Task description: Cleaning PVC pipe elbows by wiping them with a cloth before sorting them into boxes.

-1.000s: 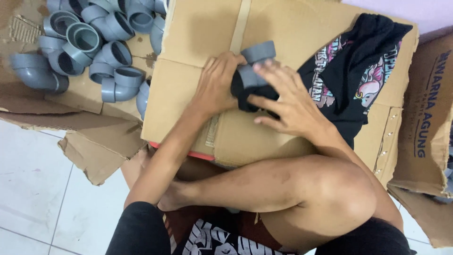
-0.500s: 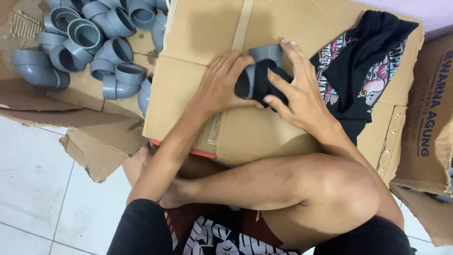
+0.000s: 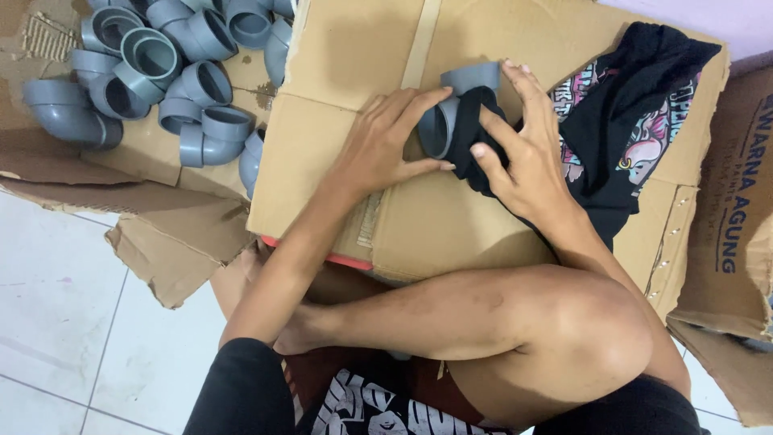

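White tiled floor (image 3: 72,322), person seated cross-legged. Closed cardboard box (image 3: 354,89) across the lap. On it: grey pipe elbow (image 3: 447,113), left hand (image 3: 382,145) clasping its open end, right hand (image 3: 523,153) pressing black printed cloth (image 3: 636,121) against it. More grey elbows (image 3: 153,64) heaped on flattened cardboard (image 3: 161,234), upper left. Bare tile lower left.

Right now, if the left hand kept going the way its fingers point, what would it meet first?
The left hand points to the picture's right, fingers already against the grey pipe elbow. Past that, it would likely meet the black cloth that the right hand presses onto the elbow; depth is unclear.
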